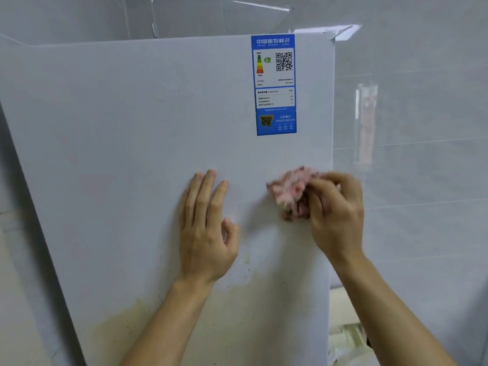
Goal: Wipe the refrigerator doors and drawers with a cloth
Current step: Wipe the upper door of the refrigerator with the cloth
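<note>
Your right hand gripped the bunched cloth against the door near its right edge. Your left hand lay open and flat beside it. The brown stains lay below both hands, mostly under your left.

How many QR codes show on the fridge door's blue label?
2. One black QR code sits at the blue label's upper right; one yellowish QR code sits at its lower left. Nothing covers the label.
</note>
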### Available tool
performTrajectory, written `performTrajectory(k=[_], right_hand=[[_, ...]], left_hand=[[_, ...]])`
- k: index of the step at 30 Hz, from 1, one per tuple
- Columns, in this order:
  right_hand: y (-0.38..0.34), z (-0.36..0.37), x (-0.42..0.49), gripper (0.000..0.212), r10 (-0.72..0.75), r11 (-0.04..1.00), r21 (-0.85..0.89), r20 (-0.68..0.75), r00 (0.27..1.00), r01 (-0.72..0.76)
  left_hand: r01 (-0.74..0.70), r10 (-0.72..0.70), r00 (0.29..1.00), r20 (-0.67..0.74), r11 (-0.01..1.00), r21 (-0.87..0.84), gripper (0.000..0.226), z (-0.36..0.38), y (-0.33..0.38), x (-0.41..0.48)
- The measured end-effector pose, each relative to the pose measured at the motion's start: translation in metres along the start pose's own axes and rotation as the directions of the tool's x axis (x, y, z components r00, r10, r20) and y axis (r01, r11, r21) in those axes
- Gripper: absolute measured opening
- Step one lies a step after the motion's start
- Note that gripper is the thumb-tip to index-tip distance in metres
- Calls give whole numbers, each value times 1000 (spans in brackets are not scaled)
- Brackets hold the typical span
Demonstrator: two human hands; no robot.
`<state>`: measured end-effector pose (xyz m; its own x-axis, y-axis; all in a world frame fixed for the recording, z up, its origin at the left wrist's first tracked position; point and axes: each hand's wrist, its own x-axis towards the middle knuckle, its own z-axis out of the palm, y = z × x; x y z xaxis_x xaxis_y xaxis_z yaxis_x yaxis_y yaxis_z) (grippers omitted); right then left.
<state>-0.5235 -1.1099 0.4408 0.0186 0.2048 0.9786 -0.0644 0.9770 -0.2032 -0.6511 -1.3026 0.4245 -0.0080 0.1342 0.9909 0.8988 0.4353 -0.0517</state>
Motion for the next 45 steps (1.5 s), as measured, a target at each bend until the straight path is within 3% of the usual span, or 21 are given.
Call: performTrajectory(k=[3, 6, 11, 16, 18, 19, 21, 23, 25, 27, 30, 33, 35, 37, 40, 42, 45], right_hand=[[-15, 13, 26, 22, 90, 996, 29, -83, 993, -88], [-22, 25, -20, 22, 91, 996, 35, -135, 987, -87], [-45, 32, -135, 13, -12, 993, 115, 78, 997, 3], [-70, 15, -105, 19, 289, 879, 318, 238, 927, -355], [-86, 7, -91, 11, 368, 758, 428, 341, 865, -492], [-96, 4, -88, 10, 399, 645, 503, 420, 815, -575], [-119, 0, -87, 12, 431, 315, 598, 602, 672, -737], [-137, 0, -90, 14, 435, 107, 545, 727, 532, -832], [-152, 5, -95, 9, 385, 19, 399, 843, 375, -917], [-163, 12, -98, 30, 311, -16, 274, 915, 256, -961], [-179, 19, -99, 42, 260, -52, 239, 941, 218, -970], [-192, 25, -103, 27, 287, -113, 206, 943, 167, -972], [-199, 30, -106, 33, 332, -186, 173, 937, 104, -967], [-204, 32, -106, 42, 342, -260, 241, 929, 144, -935], [-210, 31, -105, 63, 226, -346, 319, 941, 251, -883], [-212, 32, -109, 57, 192, -242, 341, 934, 300, -908], [-213, 32, -107, 30, 440, 9, 369, 833, 335, -929]], left_hand=[[11, -11, 1000, 3, 1000, 21, 67, -6, -6, -3], [26, -27, 999, 28, 999, 23, 65, -12, -13, -9], [-10, 9, 996, 88, 1000, 10, 64, -19, -20, -17], [-52, 57, 997, 50, 995, -90, 44, -40, -18, -24], [-45, 59, 996, 74, 982, -181, 41, -53, -15, -25], [-17, 44, 993, 112, 972, -233, 40, -59, -11, -26], [84, -9, 970, 242, 949, -304, 43, -72, -4, -28], [226, -74, 909, 411, 914, -336, 49, -85, -2, -34], [404, -160, 813, 560, 847, -346, 49, -98, -6, -41], [588, -263, 722, 639, 720, -368, 44, -111, -15, -45], [723, -411, 665, 624, 564, -399, 33, -130, -36, -47], [757, -485, 643, 593, 521, -394, 28, -148, -55, -48], [774, -513, 628, 584, 486, -405, 27, -155, -64, -50], [791, -543, 611, 576, 412, -452, 27, -159, -72, -52], [790, -565, 606, 561, 345, -506, 28, -164, -83, -52], [797, -555, 595, 581, 315, -515, 29, -166, -90, -53], [818, -529, 565, 633, 260, -513, 29, -170, -101, -54]])
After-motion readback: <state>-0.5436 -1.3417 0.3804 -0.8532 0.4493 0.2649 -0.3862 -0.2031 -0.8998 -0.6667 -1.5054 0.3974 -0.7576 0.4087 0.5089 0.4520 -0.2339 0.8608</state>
